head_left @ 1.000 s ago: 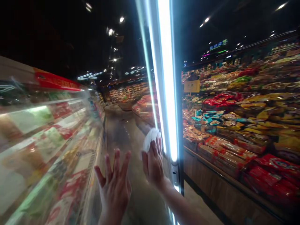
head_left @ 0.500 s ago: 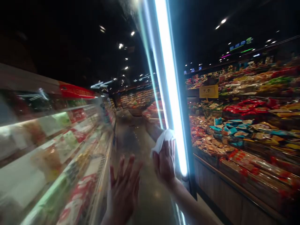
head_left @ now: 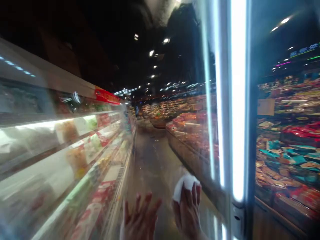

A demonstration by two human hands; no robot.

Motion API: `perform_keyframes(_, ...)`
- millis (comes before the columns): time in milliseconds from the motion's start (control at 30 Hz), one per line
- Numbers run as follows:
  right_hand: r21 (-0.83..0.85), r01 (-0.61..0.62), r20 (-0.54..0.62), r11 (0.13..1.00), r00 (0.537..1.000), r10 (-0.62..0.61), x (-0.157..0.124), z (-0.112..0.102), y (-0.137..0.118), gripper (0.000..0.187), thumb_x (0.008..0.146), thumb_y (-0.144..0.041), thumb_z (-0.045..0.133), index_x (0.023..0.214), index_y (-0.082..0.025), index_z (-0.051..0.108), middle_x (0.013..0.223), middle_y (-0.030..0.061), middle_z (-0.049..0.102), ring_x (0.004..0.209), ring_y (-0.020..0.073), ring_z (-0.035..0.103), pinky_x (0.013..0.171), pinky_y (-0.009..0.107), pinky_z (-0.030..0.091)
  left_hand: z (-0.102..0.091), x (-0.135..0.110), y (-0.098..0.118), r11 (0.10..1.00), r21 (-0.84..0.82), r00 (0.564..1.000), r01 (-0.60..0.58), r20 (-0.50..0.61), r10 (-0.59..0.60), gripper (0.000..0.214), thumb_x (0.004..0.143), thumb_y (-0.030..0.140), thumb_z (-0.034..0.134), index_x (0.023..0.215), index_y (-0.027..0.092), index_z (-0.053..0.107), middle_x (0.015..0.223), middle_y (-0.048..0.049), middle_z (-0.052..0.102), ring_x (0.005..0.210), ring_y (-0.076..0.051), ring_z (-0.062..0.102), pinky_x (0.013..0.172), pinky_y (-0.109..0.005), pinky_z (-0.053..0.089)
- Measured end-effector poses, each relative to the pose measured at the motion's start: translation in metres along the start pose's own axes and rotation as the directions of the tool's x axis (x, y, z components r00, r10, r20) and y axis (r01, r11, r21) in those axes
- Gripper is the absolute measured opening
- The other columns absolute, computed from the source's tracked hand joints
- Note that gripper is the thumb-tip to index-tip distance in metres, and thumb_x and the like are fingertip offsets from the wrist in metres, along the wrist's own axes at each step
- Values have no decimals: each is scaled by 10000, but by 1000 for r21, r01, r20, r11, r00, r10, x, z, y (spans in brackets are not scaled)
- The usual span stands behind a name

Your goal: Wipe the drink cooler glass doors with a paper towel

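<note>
My right hand (head_left: 188, 213) presses a white cloth (head_left: 183, 186), which sticks out above and to the left of its fingertips. The cloth appears flat against a clear glass door (head_left: 190, 83) with a smeary upper part. Lower left of it, my left hand (head_left: 140, 216) is raised with fingers spread and holds nothing. Whether its palm touches the glass cannot be told. Right of my hands runs the door's edge frame with a bright vertical light strip (head_left: 238, 100). A small lock-like fitting (head_left: 238, 218) sits below the strip.
Open chilled shelves (head_left: 100, 160) with packaged goods line the left, blurred. A dark aisle floor (head_left: 152, 156) leads away between them and low bins of snacks (head_left: 192, 130). More bins with bright packets (head_left: 290, 156) stand beyond the door frame at right.
The view has swung left, so the light strip sits further right. My right hand with the cloth has moved down and away from the strip. My left hand stays spread, lower in view.
</note>
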State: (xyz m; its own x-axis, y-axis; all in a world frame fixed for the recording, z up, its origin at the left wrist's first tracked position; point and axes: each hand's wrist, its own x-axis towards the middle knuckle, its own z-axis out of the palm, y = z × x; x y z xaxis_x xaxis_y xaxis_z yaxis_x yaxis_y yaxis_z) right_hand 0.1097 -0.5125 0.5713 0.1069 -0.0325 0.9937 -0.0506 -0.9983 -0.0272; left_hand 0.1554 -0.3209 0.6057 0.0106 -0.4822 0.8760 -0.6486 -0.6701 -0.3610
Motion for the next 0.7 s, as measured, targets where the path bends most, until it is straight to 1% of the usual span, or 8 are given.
perform_keyframes(133,52,-26,-3,998,1000,26,156,-9,-23,721,1031,-294,406,1653,-116,88,1632,239,334,1550,470,178,1146,823,238,-58,96,-71,969,50,971,240,-30,-239,739,934,366,624,1582,360,269,1719,-8,139,1600,-306,39,1286,-628,-9)
perform_keyframes(200,88,-47,-6,995,999,47,189,-9,-42,682,1044,-315,373,1651,-126,126,1619,234,355,1551,470,181,1143,827,240,-72,111,-93,952,83,955,295,-49,-291,763,945,330,600,1601,340,211,1730,-24,63,1598,-325,0,1279,-642,-9)
perform_keyframes(300,124,-72,22,990,997,70,146,-3,-73,644,1036,-312,373,1640,-157,213,1591,206,414,1561,439,181,1167,808,237,-68,62,-94,958,85,962,275,-32,-273,774,934,371,616,1600,336,223,1730,-6,73,1602,-307,34,1298,-593,-20)
perform_keyframes(367,109,-32,67,993,997,25,72,5,-91,667,1008,-283,422,1634,-142,240,1557,198,471,1571,409,171,1213,773,184,-52,-4,-79,969,72,971,237,-4,-237,785,902,434,655,1583,356,274,1722,25,130,1602,-284,71,1315,-539,-17)
perform_keyframes(433,93,132,119,987,983,-143,-4,13,-109,731,957,-190,461,1634,-79,209,1526,183,522,1593,336,119,1282,663,92,-36,-71,-65,978,90,982,190,-6,-191,785,869,465,693,1558,390,323,1690,49,248,1600,-256,104,1328,-503,22)
perform_keyframes(500,86,208,145,974,965,-219,-50,17,-126,789,900,-95,479,1640,-108,203,1501,136,565,1587,284,175,1308,589,65,-29,-115,-62,986,103,991,133,-18,-132,769,851,466,716,1532,424,361,1654,80,327,1600,-229,108,1333,-483,43)
perform_keyframes(600,91,194,187,977,960,-209,-26,18,-154,765,914,-100,475,1636,-135,228,1439,120,625,1510,305,370,1295,607,95,-46,-107,-90,987,68,989,147,-5,-147,735,887,437,680,1539,424,342,1689,88,227,1600,-222,107,1328,-490,18)
perform_keyframes(700,128,141,182,982,970,-163,77,16,-182,730,977,-163,449,1642,-88,158,1451,159,600,1515,330,348,1273,630,136,-84,-38,-143,954,51,955,295,1,-295,759,927,354,634,1580,399,249,1729,45,74,1604,-279,14,1301,-567,-50)
